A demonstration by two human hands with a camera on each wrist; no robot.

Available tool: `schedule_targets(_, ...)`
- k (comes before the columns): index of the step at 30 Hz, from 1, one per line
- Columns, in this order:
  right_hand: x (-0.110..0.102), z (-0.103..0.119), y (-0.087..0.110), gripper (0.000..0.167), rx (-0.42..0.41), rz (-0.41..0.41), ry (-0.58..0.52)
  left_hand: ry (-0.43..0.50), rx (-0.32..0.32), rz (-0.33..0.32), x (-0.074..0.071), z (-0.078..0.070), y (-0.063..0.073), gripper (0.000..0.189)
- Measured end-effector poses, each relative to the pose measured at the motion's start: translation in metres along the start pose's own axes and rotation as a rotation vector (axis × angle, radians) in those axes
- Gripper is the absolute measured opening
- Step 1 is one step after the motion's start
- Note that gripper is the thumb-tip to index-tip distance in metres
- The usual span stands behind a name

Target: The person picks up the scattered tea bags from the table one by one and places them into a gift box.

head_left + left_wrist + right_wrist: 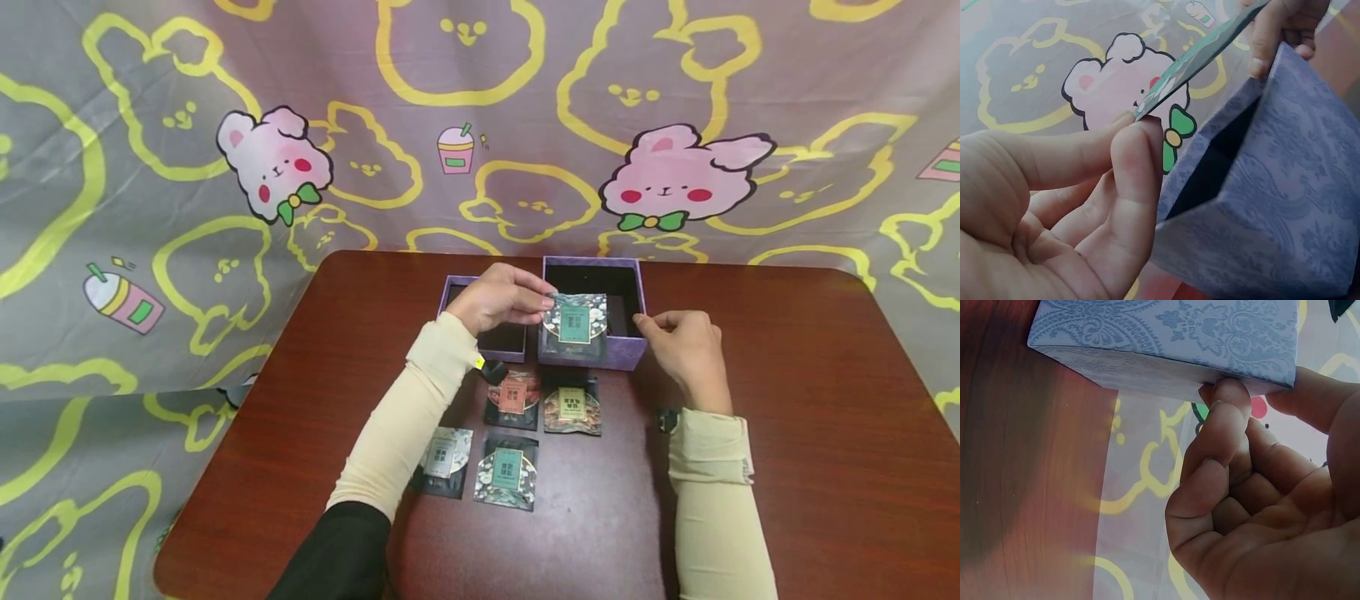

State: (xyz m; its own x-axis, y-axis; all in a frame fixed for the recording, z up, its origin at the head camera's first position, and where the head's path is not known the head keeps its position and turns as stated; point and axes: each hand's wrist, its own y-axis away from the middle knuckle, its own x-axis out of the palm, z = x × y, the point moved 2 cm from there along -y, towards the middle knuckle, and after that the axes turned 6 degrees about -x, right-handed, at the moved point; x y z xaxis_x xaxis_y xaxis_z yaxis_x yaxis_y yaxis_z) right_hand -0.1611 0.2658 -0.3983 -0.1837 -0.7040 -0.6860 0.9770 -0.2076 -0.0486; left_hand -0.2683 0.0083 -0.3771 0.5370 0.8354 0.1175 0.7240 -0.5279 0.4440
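Note:
Between the thumb and fingertips of my left hand (501, 300) is one edge of a flat sachet (574, 325) with a green label and flower print. The sachet is upright at the front of a purple patterned box (628, 354), overlapping its opening in the head view. The left wrist view shows the sachet (1200, 59) almost edge-on, beside the tilted box (1291, 181) with its dark inside. My right hand (690, 346) grips the box at its right side; in the right wrist view, its thumb and curled fingers meet the box (1222, 334) near a corner.
A shallower purple tray-like box part (504, 356) sits left of the box, partly behind my left hand. Nearer on the brown table (810, 400) lie a red-label sachet (513, 400), a yellow-label one (572, 407), a pale one (450, 462) and another green-label one (506, 472). A patterned curtain (525, 83) hangs behind.

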Motion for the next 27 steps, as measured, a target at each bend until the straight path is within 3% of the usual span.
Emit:
schedule_targets(8, 0.001, -0.002, 0.000, 0.051, 0.009, 0.001, -0.005, 0.012, -0.004, 0.009, 0.003, -0.003, -0.007, 0.021)
schedule_targets(14, -0.001, -0.003, -0.001, 0.052, 0.011, 0.000, 0.001, 0.003, -0.018, -0.022, -0.003, -0.009, -0.015, 0.020)
schedule_targets(27, 0.000, 0.000, 0.000, 0.049, 0.010, -0.009, 0.006, 0.077, -0.033, -0.024, -0.008, -0.024, -0.031, 0.019)
